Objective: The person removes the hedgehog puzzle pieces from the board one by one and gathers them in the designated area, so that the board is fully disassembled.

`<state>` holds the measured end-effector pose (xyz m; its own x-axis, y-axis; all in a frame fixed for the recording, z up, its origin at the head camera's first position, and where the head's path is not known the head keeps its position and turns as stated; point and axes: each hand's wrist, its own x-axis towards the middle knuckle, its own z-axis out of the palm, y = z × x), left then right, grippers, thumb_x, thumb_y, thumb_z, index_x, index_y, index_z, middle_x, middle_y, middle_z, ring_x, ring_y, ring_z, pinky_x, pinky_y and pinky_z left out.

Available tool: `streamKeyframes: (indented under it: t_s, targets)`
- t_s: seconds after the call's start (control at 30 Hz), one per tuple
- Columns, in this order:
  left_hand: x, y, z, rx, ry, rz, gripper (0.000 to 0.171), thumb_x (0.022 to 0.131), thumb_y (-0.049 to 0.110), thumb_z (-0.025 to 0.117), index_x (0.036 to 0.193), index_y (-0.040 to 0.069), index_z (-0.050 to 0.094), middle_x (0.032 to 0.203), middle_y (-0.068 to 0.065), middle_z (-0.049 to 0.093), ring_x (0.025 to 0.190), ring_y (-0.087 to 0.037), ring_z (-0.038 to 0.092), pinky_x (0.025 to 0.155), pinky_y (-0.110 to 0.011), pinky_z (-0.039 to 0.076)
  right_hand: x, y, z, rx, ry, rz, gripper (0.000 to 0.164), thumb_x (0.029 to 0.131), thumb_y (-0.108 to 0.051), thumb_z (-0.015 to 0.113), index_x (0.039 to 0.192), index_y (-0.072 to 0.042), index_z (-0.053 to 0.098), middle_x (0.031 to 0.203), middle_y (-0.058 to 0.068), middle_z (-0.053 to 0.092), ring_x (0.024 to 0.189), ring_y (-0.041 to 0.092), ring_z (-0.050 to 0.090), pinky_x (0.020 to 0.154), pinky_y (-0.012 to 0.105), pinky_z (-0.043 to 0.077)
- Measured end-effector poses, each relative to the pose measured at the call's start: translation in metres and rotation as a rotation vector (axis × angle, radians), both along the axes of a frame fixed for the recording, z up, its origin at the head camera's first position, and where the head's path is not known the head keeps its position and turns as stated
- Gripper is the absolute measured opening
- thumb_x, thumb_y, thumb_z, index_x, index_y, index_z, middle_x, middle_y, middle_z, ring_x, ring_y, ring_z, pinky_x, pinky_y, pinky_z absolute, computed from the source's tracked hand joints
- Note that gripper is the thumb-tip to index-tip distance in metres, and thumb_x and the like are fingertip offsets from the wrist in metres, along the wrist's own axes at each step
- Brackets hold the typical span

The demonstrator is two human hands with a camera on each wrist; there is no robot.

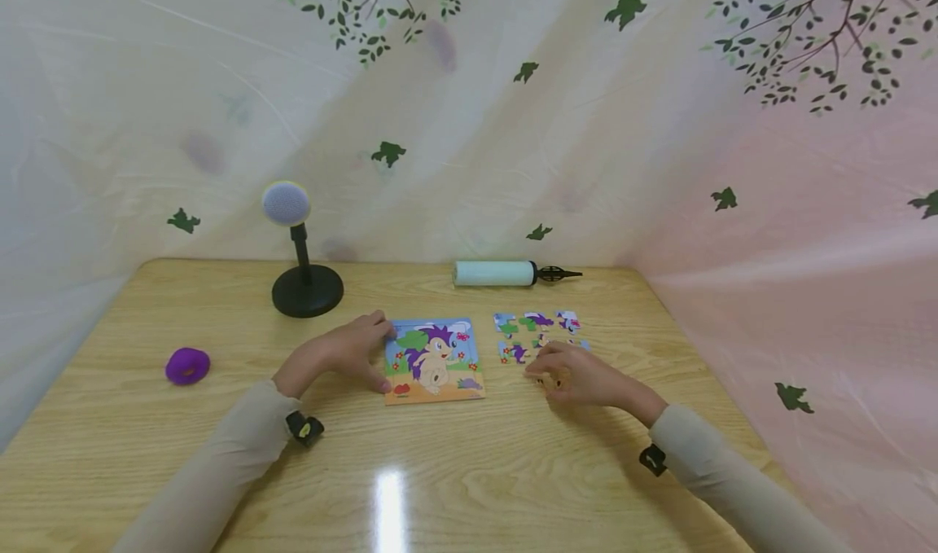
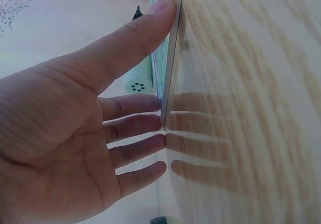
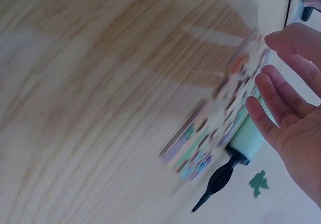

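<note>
A flat picture puzzle board (image 1: 434, 362) with a purple-haired hedgehog lies on the table. My left hand (image 1: 352, 352) spans its left edge, thumb near the front corner and fingers at the back corner. Those fingers (image 2: 133, 128) look nearly straight in the left wrist view, the thumb touching the board's edge. To the board's right lie several loose puzzle pieces (image 1: 506, 323), set out in rows. Over the nearest pieces hovers my right hand (image 1: 582, 376), partly hiding them. A gap shows between its thumb and fingers in the right wrist view; whether it touches a piece cannot be told.
Behind the pieces lies a pale green hand pump (image 1: 494, 274) with a black nozzle. A microphone on a round black stand (image 1: 308, 291) stands at the back left. A purple ring (image 1: 187, 366) lies on the wooden table (image 1: 315, 496) at left. Leaf-printed sheeting hangs behind.
</note>
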<state>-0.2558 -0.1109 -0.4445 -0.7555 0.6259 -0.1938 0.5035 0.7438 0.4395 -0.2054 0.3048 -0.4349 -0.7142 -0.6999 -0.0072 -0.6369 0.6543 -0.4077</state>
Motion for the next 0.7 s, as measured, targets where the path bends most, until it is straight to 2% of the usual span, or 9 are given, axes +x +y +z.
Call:
streamKeyframes:
  t_s: [0.23, 0.47, 0.7]
  targets:
    - [0.0, 0.001, -0.001, -0.001, -0.006, 0.005, 0.084, 0.077, 0.048, 0.087, 0.139, 0.004, 0.051, 0.133, -0.015, 0.049, 0.121, -0.031, 0.049, 0.112, -0.054, 0.044, -0.004, -0.035, 0.003, -0.061, -0.014, 0.054, 0.04, 0.087, 0.0, 0.073, 0.126, -0.004, 0.069, 0.122, 0.012, 0.064, 0.109, 0.028, 0.06, 0.087, 0.046, 0.055]
    - [0.0, 0.001, 0.0, -0.002, -0.017, 0.01, 0.084, 0.078, 0.048, 0.087, 0.14, 0.005, 0.051, 0.135, -0.015, 0.048, 0.122, -0.032, 0.048, 0.112, -0.055, 0.043, -0.011, -0.085, 0.008, -0.083, -0.005, 0.125, 0.034, 0.089, -0.008, 0.075, 0.123, -0.006, 0.071, 0.119, 0.01, 0.066, 0.108, 0.026, 0.061, 0.085, 0.042, 0.056]
    - [0.002, 0.0, 0.002, 0.003, -0.008, -0.006, 0.084, 0.078, 0.047, 0.087, 0.14, 0.003, 0.05, 0.133, -0.016, 0.048, 0.121, -0.032, 0.048, 0.111, -0.054, 0.044, -0.015, -0.128, 0.011, -0.074, -0.018, 0.187, 0.039, 0.086, -0.006, 0.074, 0.125, -0.005, 0.07, 0.12, 0.012, 0.066, 0.106, 0.028, 0.061, 0.085, 0.043, 0.056]
